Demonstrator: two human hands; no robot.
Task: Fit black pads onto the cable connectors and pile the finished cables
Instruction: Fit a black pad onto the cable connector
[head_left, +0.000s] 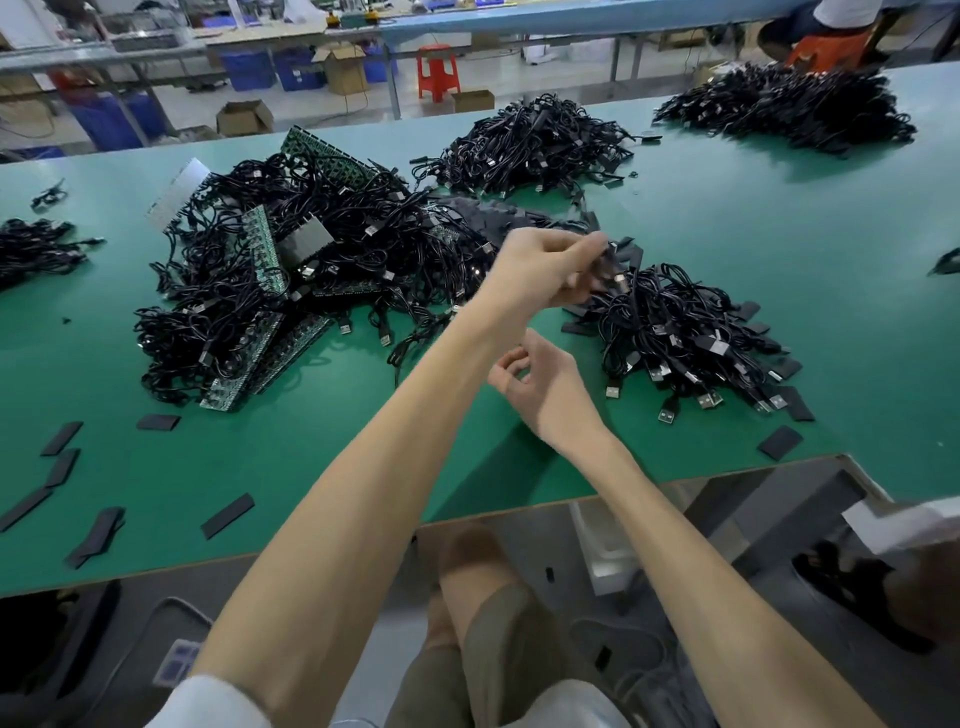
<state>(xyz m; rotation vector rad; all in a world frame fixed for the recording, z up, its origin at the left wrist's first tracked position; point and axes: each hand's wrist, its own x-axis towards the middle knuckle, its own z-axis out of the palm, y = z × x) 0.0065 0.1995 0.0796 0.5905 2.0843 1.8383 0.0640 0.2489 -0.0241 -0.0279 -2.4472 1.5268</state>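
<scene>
Starting at the near edge of the green table (322, 467), we record loose black pads (227, 515) lying flat on its left part, well apart from one another. Just beyond the edge, the right hand (543, 387) hovers above the mat with its fingers loosely curled; we see nothing held in them. Farther in, the left hand (537, 270) is raised over the work, its fingertips pinching a dark cable end (605, 257). Motion blur prevents us from telling whether a pad sits on that end. Directly to the right of both hands lies a pile of cables (685, 332), its silver plugs fanned toward the near edge and pads showing around its rim. To the left of the hands sprawls a larger tangle of cables (244, 291) mixed with green circuit-board strips (262, 244). Beyond these we note two more cable heaps (530, 143) across the far part of the table. Behind the table stand a red stool (438, 70) and open cardboard boxes (244, 117) on the floor.
</scene>
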